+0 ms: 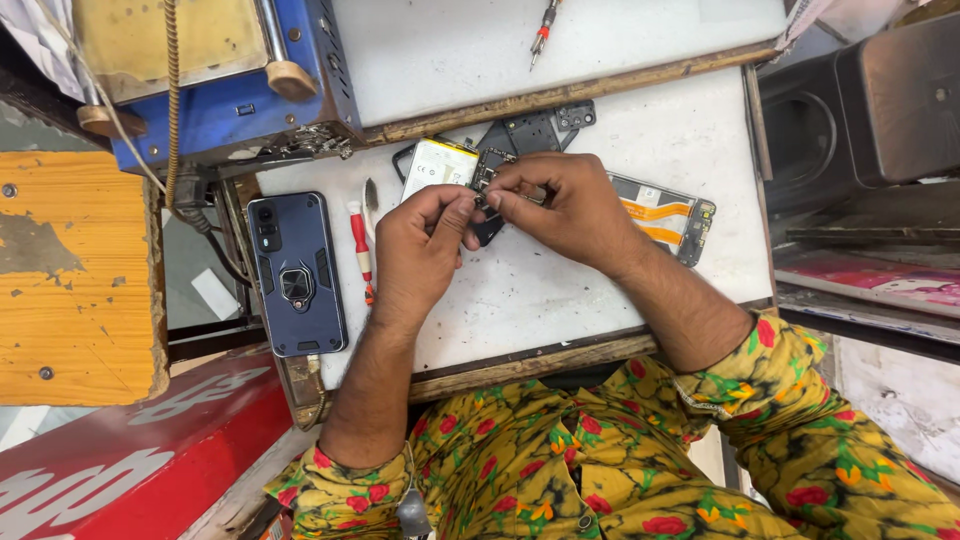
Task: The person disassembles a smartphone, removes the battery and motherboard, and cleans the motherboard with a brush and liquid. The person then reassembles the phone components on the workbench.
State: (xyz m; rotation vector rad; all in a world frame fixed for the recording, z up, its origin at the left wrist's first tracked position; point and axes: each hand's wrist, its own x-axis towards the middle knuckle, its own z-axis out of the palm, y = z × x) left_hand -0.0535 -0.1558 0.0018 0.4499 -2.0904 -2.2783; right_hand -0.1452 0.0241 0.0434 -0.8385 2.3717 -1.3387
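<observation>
Phone [480, 175], opened, lies on the table [600, 280] directly under your hands, long axis slanting away from you. Your left hand [425, 240] and right hand [565, 205] both pinch its upper part, fingertips almost touching.

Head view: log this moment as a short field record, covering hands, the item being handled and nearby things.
left hand: pinching a small dark part at the opened phone
right hand: fingertips on the same spot, resting over the phone
opened phone: back off, white battery showing, lying on the white work board
left of hands: red-handled tool, dark blue cased phone lying back up
right of hands: phone frame with orange flex cables
far edge: screwdriver
</observation>
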